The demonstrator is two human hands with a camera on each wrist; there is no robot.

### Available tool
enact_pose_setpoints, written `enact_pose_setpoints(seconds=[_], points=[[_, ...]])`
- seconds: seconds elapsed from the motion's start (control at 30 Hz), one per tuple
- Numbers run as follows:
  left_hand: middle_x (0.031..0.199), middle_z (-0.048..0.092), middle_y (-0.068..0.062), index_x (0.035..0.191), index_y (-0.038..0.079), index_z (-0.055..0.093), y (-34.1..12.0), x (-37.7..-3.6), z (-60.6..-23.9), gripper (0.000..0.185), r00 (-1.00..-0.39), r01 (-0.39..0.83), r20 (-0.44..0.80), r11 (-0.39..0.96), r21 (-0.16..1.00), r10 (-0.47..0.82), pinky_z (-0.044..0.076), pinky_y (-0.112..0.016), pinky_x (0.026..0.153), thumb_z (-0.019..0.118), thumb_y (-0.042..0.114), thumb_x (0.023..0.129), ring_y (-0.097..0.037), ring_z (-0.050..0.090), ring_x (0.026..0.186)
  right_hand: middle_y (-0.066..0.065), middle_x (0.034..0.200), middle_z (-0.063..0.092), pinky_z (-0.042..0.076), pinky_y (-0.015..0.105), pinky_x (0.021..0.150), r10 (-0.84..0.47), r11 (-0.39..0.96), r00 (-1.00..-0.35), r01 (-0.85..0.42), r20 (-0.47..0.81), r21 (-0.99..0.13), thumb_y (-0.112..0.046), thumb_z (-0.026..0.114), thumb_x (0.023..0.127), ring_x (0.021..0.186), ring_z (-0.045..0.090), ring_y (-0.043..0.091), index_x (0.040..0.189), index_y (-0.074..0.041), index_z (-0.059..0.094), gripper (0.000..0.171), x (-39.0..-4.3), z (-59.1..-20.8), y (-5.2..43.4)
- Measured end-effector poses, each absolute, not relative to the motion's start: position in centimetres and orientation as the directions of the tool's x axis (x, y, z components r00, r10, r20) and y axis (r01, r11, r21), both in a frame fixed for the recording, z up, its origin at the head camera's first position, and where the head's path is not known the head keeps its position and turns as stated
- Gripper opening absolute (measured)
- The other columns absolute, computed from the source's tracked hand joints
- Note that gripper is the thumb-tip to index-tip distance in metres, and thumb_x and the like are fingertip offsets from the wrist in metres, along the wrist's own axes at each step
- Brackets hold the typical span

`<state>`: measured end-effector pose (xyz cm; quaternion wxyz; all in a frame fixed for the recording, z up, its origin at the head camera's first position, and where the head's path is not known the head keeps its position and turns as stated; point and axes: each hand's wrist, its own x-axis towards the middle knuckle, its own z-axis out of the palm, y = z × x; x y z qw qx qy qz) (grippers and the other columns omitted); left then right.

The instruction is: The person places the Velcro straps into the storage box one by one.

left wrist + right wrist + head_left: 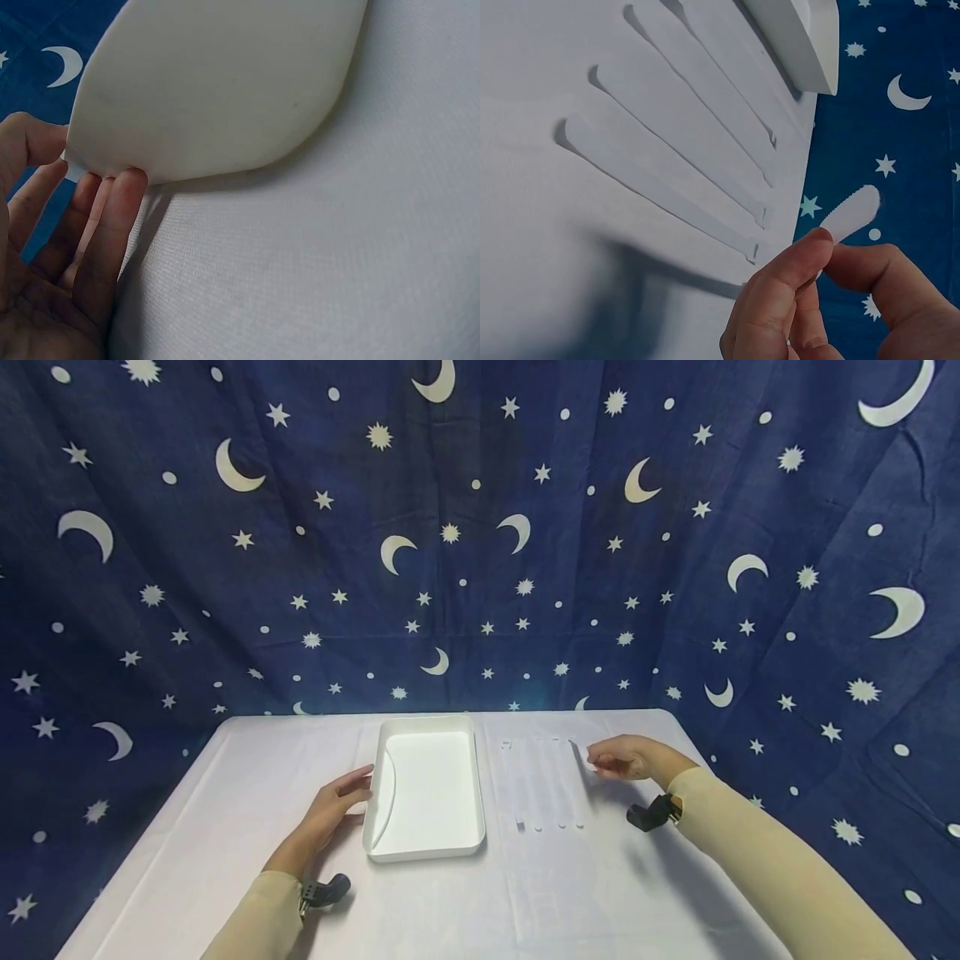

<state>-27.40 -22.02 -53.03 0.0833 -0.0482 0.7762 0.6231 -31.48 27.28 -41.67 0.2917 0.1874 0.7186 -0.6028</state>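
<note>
My left hand (337, 802) rests fingertips against the left wall of a shallow white tray (480, 793). The left wrist view shows these fingers nearly straight at the tray's smooth outer wall (217, 82). A thin white strap (393, 787) lies bowed along the tray's inner left side. Over the table's right part, my right hand (622, 757) pinches a white strap (855, 214) between thumb and fingers. Its rounded tip with a finely toothed edge sticks out; the fingers hide some of it. Left of this hand, several similar straps (660, 193) lie side by side, slotted at one end.
A white cloth covers the table (585, 893), which has rounded far corners. Behind it hangs a dark blue curtain (480, 560) with moons and stars. A black wrist camera (651, 812) sits on the right wrist, another (327, 891) on the left.
</note>
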Motion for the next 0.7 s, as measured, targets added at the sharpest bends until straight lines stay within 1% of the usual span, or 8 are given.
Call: enact_pose_setpoints(seconds=[0.07, 0.1, 0.17, 0.27, 0.33, 0.53, 0.6, 0.7], points=[[0.149, 0.045, -0.021, 0.148, 0.012, 0.043, -22.0, -27.5, -53.1, 0.063, -0.980, -0.184, -0.195, 0.218, 0.958, 0.028, 0.061, -0.039, 0.089, 0.065, 0.016, 0.089, -0.041, 0.046, 0.134, -0.001, 0.066, 0.059, 0.058, 0.013, 0.059, -0.090, 0.213, -0.758, 0.618, -0.645, -0.757, 0.004, 0.057, 0.084, 0.058, 0.059, 0.006, 0.133, 0.005, 0.042, 0.051, -31.5, -41.4, 27.3], [0.149, 0.045, -0.021, 0.148, 0.012, 0.043, -22.0, -27.5, -53.1, 0.063, -0.980, -0.187, -0.198, 0.221, 0.957, 0.028, 0.061, -0.039, 0.089, 0.065, 0.016, 0.089, -0.041, 0.046, 0.134, -0.001, 0.066, 0.059, 0.058, 0.012, 0.059, -0.094, 0.218, -0.757, 0.618, -0.646, -0.756, 0.004, 0.057, 0.085, 0.058, 0.059, 0.006, 0.135, 0.005, 0.040, 0.053, -31.5, -41.3, 27.3], [0.149, 0.045, -0.020, 0.148, 0.013, 0.044, -22.0, -27.6, -53.2, 0.063, -0.979, -0.194, -0.204, 0.224, 0.955, 0.022, 0.061, -0.039, 0.089, 0.065, 0.016, 0.089, -0.041, 0.046, 0.134, -0.001, 0.066, 0.059, 0.058, 0.012, 0.059, -0.090, 0.222, -0.754, 0.622, -0.651, -0.751, 0.003, 0.057, 0.086, 0.058, 0.059, 0.006, 0.135, 0.006, 0.040, 0.053, -31.5, -41.1, 27.3], [0.149, 0.044, -0.021, 0.148, 0.012, 0.043, -21.9, -27.6, -53.2, 0.063, -0.980, -0.187, -0.199, 0.238, 0.953, 0.026, 0.061, -0.040, 0.089, 0.064, 0.016, 0.089, -0.042, 0.045, 0.134, 0.000, 0.067, 0.059, 0.058, 0.013, 0.058, -0.092, 0.215, -0.754, 0.623, -0.650, -0.752, 0.003, 0.057, 0.087, 0.058, 0.059, 0.007, 0.132, 0.005, 0.042, 0.047, -31.6, -40.9, 27.3], [0.149, 0.044, -0.021, 0.148, 0.012, 0.043, -21.9, -27.5, -53.1, 0.063, -0.980, -0.187, -0.198, 0.238, 0.953, 0.025, 0.061, -0.040, 0.089, 0.064, 0.016, 0.089, -0.042, 0.045, 0.134, 0.002, 0.071, 0.059, 0.059, 0.014, 0.058, -0.086, 0.192, -0.754, 0.629, -0.651, -0.754, 0.004, 0.058, 0.088, 0.059, 0.059, 0.008, 0.131, 0.003, 0.043, 0.045, -31.6, -40.8, 27.3], [0.149, 0.044, -0.021, 0.149, 0.013, 0.042, -21.8, -27.5, -53.0, 0.063, -0.979, -0.189, -0.200, 0.238, 0.953, 0.026, 0.061, -0.040, 0.088, 0.064, 0.016, 0.089, -0.043, 0.046, 0.134, 0.006, 0.088, 0.056, 0.060, 0.017, 0.061, -0.112, 0.157, -0.770, 0.610, -0.628, -0.777, 0.008, 0.057, 0.087, 0.067, 0.059, 0.010, 0.135, 0.004, 0.044, 0.049, -30.9, -40.6, 26.5], [0.149, 0.044, -0.021, 0.149, 0.013, 0.042, -21.8, -27.5, -53.1, 0.063, -0.979, -0.190, -0.202, 0.245, 0.951, 0.023, 0.061, -0.040, 0.089, 0.064, 0.016, 0.089, -0.042, 0.045, 0.134, 0.006, 0.090, 0.056, 0.060, 0.016, 0.062, -0.125, 0.158, -0.778, 0.596, -0.615, -0.787, 0.009, 0.058, 0.086, 0.069, 0.058, 0.009, 0.132, 0.004, 0.047, 0.048, -30.6, -40.5, 26.1], [0.150, 0.044, -0.020, 0.149, 0.014, 0.042, -21.9, -27.6, -53.2, 0.064, -0.978, -0.197, -0.207, 0.247, 0.949, 0.016, 0.060, -0.041, 0.090, 0.063, 0.017, 0.089, -0.042, 0.046, 0.134, 0.005, 0.090, 0.057, 0.060, 0.016, 0.063, -0.149, 0.161, -0.789, 0.576, -0.596, -0.802, 0.009, 0.060, 0.086, 0.072, 0.058, 0.009, 0.123, 0.002, 0.053, 0.039, -30.2, -40.4, 25.3]])
